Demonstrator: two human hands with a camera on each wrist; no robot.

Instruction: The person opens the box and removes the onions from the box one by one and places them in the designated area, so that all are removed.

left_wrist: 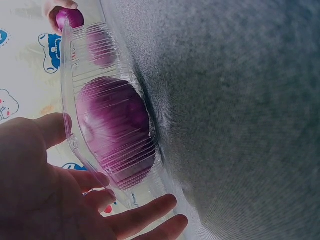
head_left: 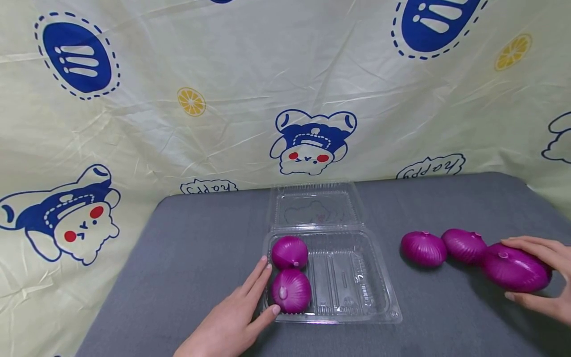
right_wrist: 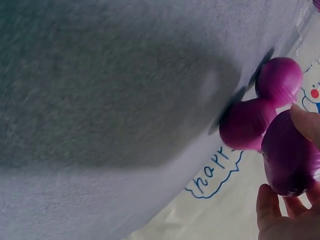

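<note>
My right hand (head_left: pixel 546 275) grips a purple onion (head_left: pixel 517 267), thumb on one side and fingers on the other. In the right wrist view this onion (right_wrist: pixel 287 152) is held above the table. Two more onions lie beside it, one onion (head_left: pixel 464 246) and another onion (head_left: pixel 423 249) to its left. The fairly straight fingers of my left hand (head_left: pixel 232 317) rest along the left rim of a clear plastic clamshell box (head_left: pixel 388 297). Along the box's left side sit two onions, a far onion (head_left: pixel 290 252) and a near onion (head_left: pixel 291 291); the left wrist view shows them through the ribbed wall.
The box's hinged lid (head_left: pixel 316 206) lies folded back toward the rear edge of the grey cloth-covered table (head_left: pixel 200 238). Behind the table hangs a pale printed curtain (head_left: pixel 241 59) with cartoon figures.
</note>
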